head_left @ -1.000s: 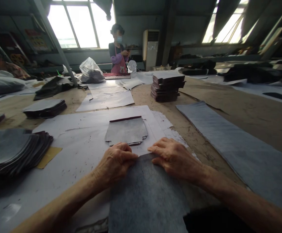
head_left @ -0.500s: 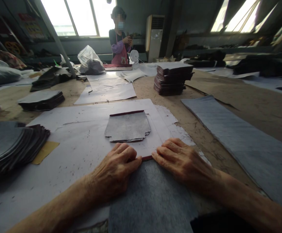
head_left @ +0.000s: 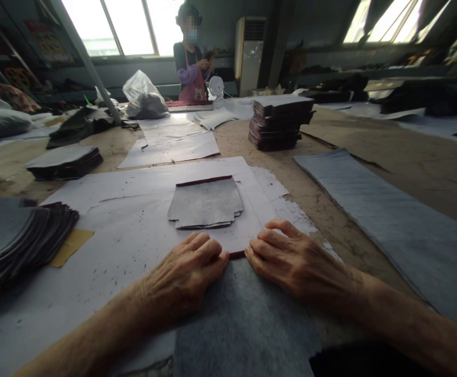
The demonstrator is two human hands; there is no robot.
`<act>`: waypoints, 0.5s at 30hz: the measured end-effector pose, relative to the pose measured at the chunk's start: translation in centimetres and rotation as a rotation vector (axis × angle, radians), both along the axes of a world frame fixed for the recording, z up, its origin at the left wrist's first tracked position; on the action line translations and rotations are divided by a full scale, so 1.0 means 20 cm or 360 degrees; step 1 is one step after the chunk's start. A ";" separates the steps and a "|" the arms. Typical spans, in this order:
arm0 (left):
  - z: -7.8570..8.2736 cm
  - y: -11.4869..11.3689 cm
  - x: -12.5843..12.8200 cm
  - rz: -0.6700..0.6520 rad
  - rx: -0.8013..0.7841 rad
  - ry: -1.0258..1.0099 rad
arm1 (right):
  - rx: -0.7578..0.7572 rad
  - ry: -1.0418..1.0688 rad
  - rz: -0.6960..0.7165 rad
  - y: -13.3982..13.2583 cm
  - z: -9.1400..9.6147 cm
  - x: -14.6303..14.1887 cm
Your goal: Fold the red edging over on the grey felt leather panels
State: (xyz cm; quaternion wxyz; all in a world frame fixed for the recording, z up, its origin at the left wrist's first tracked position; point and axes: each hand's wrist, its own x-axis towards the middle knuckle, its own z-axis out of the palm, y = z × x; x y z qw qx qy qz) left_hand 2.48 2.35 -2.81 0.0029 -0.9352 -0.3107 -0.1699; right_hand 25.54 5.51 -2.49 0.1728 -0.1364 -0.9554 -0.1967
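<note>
A grey-backed sheet of leather-like material (head_left: 244, 319) lies in front of me, its far edge showing as a narrow dark red folded strip. My left hand (head_left: 193, 272) is closed with thumb and fingers pressed on the left end of that strip. On its right end, my right hand (head_left: 291, 256) pinches with curled fingers, the forefinger slightly raised. The fingertips partly hide the strip. Just beyond my hands, a smaller stack of notched grey pieces (head_left: 207, 201) with a dark red folded edge rests on white paper (head_left: 114, 220).
Curved grey pieces (head_left: 4, 230) are piled at the left over a yellow scrap (head_left: 71, 246). A long grey strip (head_left: 389, 225) lies to the right. Farther back stand a tall dark red stack (head_left: 279, 125), a plastic bag (head_left: 144, 97) and a person in an apron (head_left: 192, 78).
My right hand's forefinger has lifted and its fingers have curled more at the edge. My left hand stays almost in place. The view has shifted slightly.
</note>
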 end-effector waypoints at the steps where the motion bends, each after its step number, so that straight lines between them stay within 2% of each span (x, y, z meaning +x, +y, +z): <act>1: 0.00 0.00 0.00 -0.0011 0.0007 0.0024 | 0.0000 -0.0005 0.0003 0.00 0.00 0.00; 6: 0.00 0.01 -0.01 0.0016 0.0018 0.0034 | 0.0003 -0.0058 -0.0041 0.01 0.01 0.00; 10: 0.04 0.01 -0.03 0.0016 -0.0056 0.0018 | 0.0016 -0.0088 -0.0071 0.00 0.00 0.01; 13: 0.06 0.02 -0.06 0.0067 -0.0262 -0.0046 | 0.0039 -0.0095 -0.0080 0.00 0.00 0.01; 15: 0.05 0.03 -0.09 0.0133 -0.0452 -0.0266 | 0.0028 -0.0114 -0.0091 0.00 0.01 0.01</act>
